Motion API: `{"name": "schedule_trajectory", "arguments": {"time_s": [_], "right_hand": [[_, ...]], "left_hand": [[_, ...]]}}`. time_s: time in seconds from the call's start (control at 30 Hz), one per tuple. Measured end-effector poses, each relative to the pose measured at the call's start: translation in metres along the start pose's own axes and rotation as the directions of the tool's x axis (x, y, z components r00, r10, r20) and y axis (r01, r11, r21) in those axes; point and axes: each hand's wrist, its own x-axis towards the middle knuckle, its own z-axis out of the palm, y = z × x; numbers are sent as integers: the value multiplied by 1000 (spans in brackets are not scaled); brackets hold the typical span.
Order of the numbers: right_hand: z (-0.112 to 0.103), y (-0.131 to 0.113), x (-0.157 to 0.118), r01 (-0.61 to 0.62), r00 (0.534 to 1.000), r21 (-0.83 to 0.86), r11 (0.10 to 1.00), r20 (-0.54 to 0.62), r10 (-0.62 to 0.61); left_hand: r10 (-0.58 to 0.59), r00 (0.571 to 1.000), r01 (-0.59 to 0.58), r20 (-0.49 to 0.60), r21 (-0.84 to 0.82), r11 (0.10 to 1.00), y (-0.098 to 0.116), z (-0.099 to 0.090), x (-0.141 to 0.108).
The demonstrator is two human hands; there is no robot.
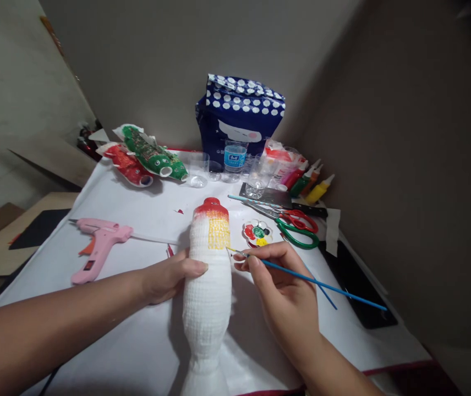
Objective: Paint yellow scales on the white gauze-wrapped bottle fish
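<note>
Waisted, gauze-textured form (207,308) is clasped by left hand (173,278); right hand (287,297) pinches slender paintbrush (343,292).

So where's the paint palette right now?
In the head view, the paint palette lies on the table just beyond the right hand, between the partly painted white form and the green-handled scissors.

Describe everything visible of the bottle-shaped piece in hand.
The bottle-shaped piece looks wrapped in white, ribbed, gauze-like material. The narrow far end is red with a dark mark, fading through orange into yellow dabs on the right. The rest is white, narrowing to a waist, then flaring toward the near end, cut off by the frame. It points away from the viewer. The left hand's grip holds its left side; a brush touches or nearly touches its right edge.
</note>
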Motion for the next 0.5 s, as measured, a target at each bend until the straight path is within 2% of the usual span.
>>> {"name": "schedule_trajectory", "arguments": {"time_s": [0.5], "right_hand": [[1, 1, 0, -1, 1000, 2, 1000, -13, 1]], "left_hand": [[-5, 1000, 5, -10, -15, 1000, -1, -1, 0]]}}
